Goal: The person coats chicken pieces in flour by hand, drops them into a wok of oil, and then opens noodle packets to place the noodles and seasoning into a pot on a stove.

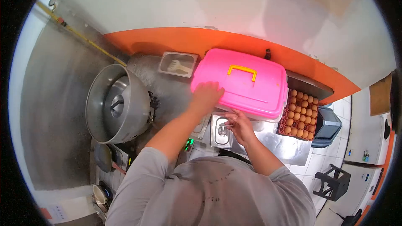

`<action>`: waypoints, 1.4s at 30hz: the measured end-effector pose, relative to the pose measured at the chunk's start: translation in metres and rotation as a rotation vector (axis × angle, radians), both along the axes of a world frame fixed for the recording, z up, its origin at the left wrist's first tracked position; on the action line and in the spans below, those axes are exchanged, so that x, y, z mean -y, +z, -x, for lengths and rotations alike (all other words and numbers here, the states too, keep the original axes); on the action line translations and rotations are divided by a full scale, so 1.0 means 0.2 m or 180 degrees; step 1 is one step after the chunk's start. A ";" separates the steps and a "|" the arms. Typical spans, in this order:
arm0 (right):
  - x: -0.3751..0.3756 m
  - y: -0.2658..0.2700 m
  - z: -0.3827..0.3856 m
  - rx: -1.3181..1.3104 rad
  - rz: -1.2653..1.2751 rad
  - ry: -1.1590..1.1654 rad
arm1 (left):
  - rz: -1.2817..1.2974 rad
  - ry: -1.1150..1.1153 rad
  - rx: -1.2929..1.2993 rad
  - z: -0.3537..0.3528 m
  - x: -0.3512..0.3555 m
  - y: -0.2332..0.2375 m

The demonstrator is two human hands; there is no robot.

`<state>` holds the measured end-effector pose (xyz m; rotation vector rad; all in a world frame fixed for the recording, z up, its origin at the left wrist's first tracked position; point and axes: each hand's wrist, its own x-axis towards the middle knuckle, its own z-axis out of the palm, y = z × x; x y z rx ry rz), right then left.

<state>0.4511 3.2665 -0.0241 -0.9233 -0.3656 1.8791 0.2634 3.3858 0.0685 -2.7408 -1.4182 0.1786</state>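
A pink plastic lid (247, 90) with a yellow handle (242, 71) covers a pale storage box in front of me. My left hand (207, 96) is at the lid's front left corner, fingers closed over its edge and slightly blurred. My right hand (240, 127) is at the box's front side, palm turned up, fingers apart and partly bent. Just under those fingers lies a small steel container with a metal lid (219, 140); whether they touch its knob is not clear. Another steel pan (200, 129) sits partly behind my left forearm.
A big round metal drum (94, 115) stands left. Behind is a steel tray (162, 63) with a pale utensil (179, 67). A tray of brown eggs (299, 115) sits right of the box. Beyond are a dark bin (328, 125) and a black stool (335, 182) on the tiled floor.
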 end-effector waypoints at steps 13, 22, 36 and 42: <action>-0.86 -0.09 0.04 0.4878 -0.2853 0.0914 | -0.0292 -0.0527 0.1307 -0.03 -0.28 0.37; -0.98 -0.18 0.20 0.5141 -0.3163 0.1394 | 0.0057 -0.0145 0.1365 -0.03 -0.27 0.38; -0.85 -0.05 -0.16 0.4558 -0.3092 0.0955 | 0.0074 -0.0101 0.1375 -0.03 -0.24 0.35; -0.29 -0.08 -0.57 0.1928 -0.0480 -0.0561 | -0.0148 -0.0133 0.1469 -0.02 -0.23 0.32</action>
